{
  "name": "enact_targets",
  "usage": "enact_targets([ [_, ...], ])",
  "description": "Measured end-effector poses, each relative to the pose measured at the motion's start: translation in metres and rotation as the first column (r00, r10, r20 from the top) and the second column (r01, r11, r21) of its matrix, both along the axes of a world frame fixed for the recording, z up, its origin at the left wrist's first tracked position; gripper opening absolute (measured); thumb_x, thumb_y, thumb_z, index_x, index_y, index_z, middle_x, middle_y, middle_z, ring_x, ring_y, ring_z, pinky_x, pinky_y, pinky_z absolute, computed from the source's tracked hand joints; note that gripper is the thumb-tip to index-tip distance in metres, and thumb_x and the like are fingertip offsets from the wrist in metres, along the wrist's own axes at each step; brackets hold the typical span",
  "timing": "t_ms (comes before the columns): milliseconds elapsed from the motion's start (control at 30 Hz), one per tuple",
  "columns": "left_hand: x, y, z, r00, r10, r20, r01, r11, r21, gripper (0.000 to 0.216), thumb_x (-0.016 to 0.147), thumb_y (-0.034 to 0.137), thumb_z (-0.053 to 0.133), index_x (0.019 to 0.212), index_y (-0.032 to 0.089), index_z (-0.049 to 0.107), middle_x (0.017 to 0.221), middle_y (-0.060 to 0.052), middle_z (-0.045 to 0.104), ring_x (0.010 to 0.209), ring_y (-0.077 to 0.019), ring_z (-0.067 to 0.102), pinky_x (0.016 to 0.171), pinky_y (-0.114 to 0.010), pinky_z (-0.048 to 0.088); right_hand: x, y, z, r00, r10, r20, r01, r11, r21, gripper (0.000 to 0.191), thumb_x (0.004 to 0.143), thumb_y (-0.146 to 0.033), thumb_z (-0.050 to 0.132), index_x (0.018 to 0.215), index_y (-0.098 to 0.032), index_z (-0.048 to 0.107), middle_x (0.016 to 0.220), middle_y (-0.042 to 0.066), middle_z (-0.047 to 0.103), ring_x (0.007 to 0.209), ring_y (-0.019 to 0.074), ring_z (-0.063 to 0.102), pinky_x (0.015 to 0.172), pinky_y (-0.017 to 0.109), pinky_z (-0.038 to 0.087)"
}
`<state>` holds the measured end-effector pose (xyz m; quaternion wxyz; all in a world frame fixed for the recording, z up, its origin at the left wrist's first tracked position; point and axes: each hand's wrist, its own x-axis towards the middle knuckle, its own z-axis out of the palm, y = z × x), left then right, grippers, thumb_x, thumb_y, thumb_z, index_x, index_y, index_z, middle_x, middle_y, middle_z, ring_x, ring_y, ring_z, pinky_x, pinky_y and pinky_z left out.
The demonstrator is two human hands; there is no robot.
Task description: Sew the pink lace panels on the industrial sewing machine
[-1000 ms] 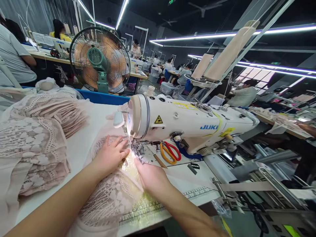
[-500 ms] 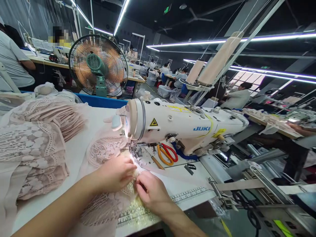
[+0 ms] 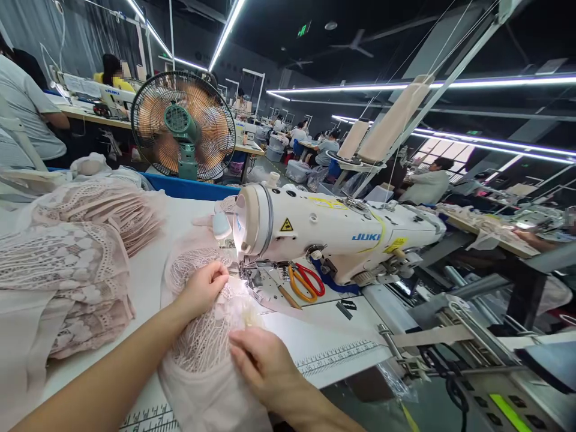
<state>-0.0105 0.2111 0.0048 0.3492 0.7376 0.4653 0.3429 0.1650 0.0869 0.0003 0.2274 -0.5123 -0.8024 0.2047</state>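
A pale pink lace garment piece [image 3: 204, 342] lies on the white sewing table, partly beneath the head of the JUKI sewing machine [image 3: 310, 222]. My left hand [image 3: 204, 288] pinches the lace just left of the lit needle area, thumb and fingers pressed together. Nearer the table's front edge, my right hand [image 3: 265, 363] grips the right edge of the same piece, its fingers curled. A bit of yellowish sheer material [image 3: 252, 315] shows just above the right fingers. The needle tip itself is too small to make out.
Stacked lace pieces [image 3: 85, 264] cover the table's left side. Orange-and-red-handled scissors [image 3: 308, 282], a wooden-handled tool [image 3: 288, 297] and dark blades [image 3: 345, 307] lie right of the needle. A printed ruler [image 3: 337, 355] runs along the front edge. Behind stands a fan [image 3: 182, 126]; people work farther back.
My left hand has moved left and slightly up, away from my right hand. My right hand has shifted slightly left and down. The lace now lies spread between them, and less yellowish material shows.
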Motion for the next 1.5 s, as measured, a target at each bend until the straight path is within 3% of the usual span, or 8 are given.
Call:
enact_targets([
  [67, 0.0, -0.002, -0.004, 0.998, 0.035, -0.044, -0.033, 0.999, 0.043, 0.012, 0.085, 0.027, 0.042, 0.076, 0.022, 0.048, 0.064, 0.004, 0.052, 0.062, -0.016, 0.053, 0.061, -0.028, 0.043, 0.0, 0.006, -0.001, 0.996, -0.093, 0.015, 0.093, 0.996, 0.002, 0.027, 0.095, -0.022, 0.044, 0.084, -0.02, 0.069, 0.078, 0.006, 0.069, 0.076, 0.0193, 0.064, 0.069, 0.028, 0.047],
  [133, -0.001, -0.005, -0.005, 0.982, 0.07, -0.177, -0.045, 0.989, 0.144, 0.016, 0.086, 0.019, 0.041, 0.089, 0.022, 0.057, 0.083, -0.001, 0.064, 0.075, -0.0182, 0.06, 0.066, -0.029, 0.046, 0.004, 0.012, -0.002, 0.988, -0.157, -0.002, 0.157, 0.988, -0.003, 0.027, 0.094, -0.02, 0.045, 0.084, -0.019, 0.07, 0.082, 0.007, 0.072, 0.079, 0.02, 0.066, 0.071, 0.028, 0.048],
  [233, -0.001, -0.012, -0.003, 0.854, 0.085, -0.513, 0.075, 0.956, 0.283, 0.04, 0.082, 0.008, 0.042, 0.11, 0.027, 0.063, 0.103, -0.004, 0.066, 0.085, -0.0194, 0.064, 0.063, -0.027, 0.044, 0.013, 0.016, -0.001, 0.989, -0.146, -0.034, 0.144, 0.988, -0.05, 0.029, 0.093, -0.019, 0.047, 0.105, -0.019, 0.073, 0.098, 0.007, 0.076, 0.091, 0.0209, 0.069, 0.079, 0.029, 0.05],
  [367, 0.003, -0.019, 0.002, 0.695, 0.025, -0.719, 0.225, 0.942, 0.251, 0.024, 0.082, 0.014, 0.049, 0.093, 0.025, 0.068, 0.09, -0.004, 0.062, 0.073, -0.0189, 0.06, 0.055, -0.025, 0.038, 0.017, 0.015, 0.006, 0.988, -0.123, 0.096, 0.135, 0.983, -0.122, 0.04, 0.093, -0.022, 0.046, 0.126, -0.018, 0.068, 0.102, 0.01, 0.076, 0.092, 0.0242, 0.07, 0.078, 0.032, 0.051],
  [600, 0.013, -0.023, 0.013, 0.563, 0.034, -0.826, 0.276, 0.934, 0.227, 0.022, 0.077, 0.013, 0.055, 0.095, 0.02, 0.066, 0.089, -0.007, 0.06, 0.073, -0.0209, 0.061, 0.05, -0.026, 0.031, 0.014, 0.02, 0.017, 0.953, -0.14, 0.27, 0.193, 0.964, -0.183, 0.046, 0.096, -0.024, 0.043, 0.139, -0.016, 0.059, 0.107, 0.013, 0.075, 0.1, 0.0276, 0.069, 0.08, 0.034, 0.05],
  [1067, 0.026, -0.026, 0.012, 0.551, 0.069, -0.832, 0.243, 0.94, 0.24, 0.03, 0.084, 0.01, 0.047, 0.106, 0.013, 0.067, 0.093, -0.014, 0.065, 0.087, -0.0299, 0.066, 0.059, -0.034, 0.044, 0.019, 0.039, 0.022, 0.94, -0.1, 0.327, 0.146, 0.982, -0.12, 0.037, 0.095, -0.02, 0.042, 0.123, -0.016, 0.066, 0.099, 0.012, 0.074, 0.092, 0.0253, 0.067, 0.075, 0.031, 0.044],
  [1367, 0.029, -0.023, 0.016, 0.555, 0.072, -0.829, 0.224, 0.947, 0.232, 0.037, 0.088, 0.008, 0.041, 0.114, 0.012, 0.066, 0.094, -0.014, 0.066, 0.086, -0.0285, 0.067, 0.061, -0.035, 0.043, 0.017, 0.043, 0.032, 0.908, -0.095, 0.408, 0.17, 0.974, -0.152, 0.042, 0.098, -0.021, 0.041, 0.134, -0.018, 0.061, 0.104, 0.012, 0.074, 0.096, 0.0253, 0.068, 0.076, 0.03, 0.044],
  [1500, 0.028, -0.021, 0.02, 0.567, 0.07, -0.821, 0.158, 0.969, 0.192, 0.033, 0.093, 0.011, 0.037, 0.104, 0.015, 0.067, 0.094, -0.013, 0.064, 0.086, -0.0278, 0.066, 0.062, -0.035, 0.043, 0.014, 0.047, 0.035, 0.881, -0.106, 0.46, 0.205, 0.964, -0.171, 0.044, 0.099, -0.024, 0.041, 0.14, -0.022, 0.058, 0.108, 0.011, 0.074, 0.1, 0.0263, 0.068, 0.076, 0.031, 0.045],
])
